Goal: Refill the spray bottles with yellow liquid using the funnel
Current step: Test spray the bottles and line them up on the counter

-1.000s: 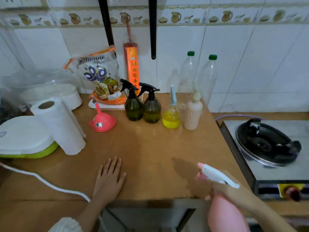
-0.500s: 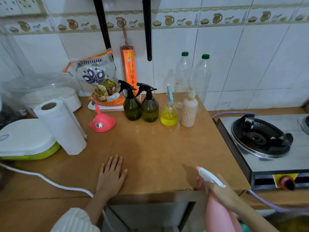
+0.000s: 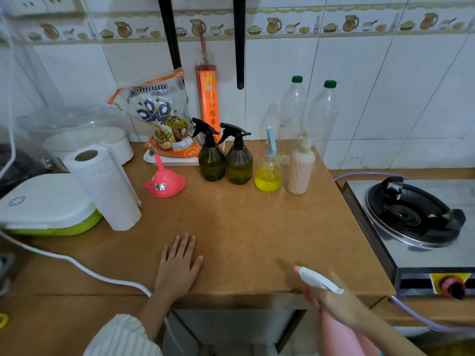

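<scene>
Head cam: left hand [image 3: 178, 265] lies flat, palm down, fingers straight and slightly spread, on the brown wooden countertop [image 3: 257, 227] near its front edge, holding nothing. Right hand [image 3: 339, 303] is at the counter's front right corner, fingers wrapped round the neck of a pink plastic spray bottle with a white trigger head [image 3: 320, 280]; bottle body hangs below the counter edge, nozzle pointing left.

Pink plastic funnel [image 3: 165, 179] sits mouth-down toward the back left, beside the white paper towel roll [image 3: 105, 187], well apart from both hands. Two dark green spray bottles w/ black triggers [image 3: 225, 160] stand just right of it, then a small clear bottle of yellow liquid [image 3: 268, 173].

Vs. 0.5 s ago: hands, pink bottle and the rest lie in much the same places; only the view shifted slightly.
</scene>
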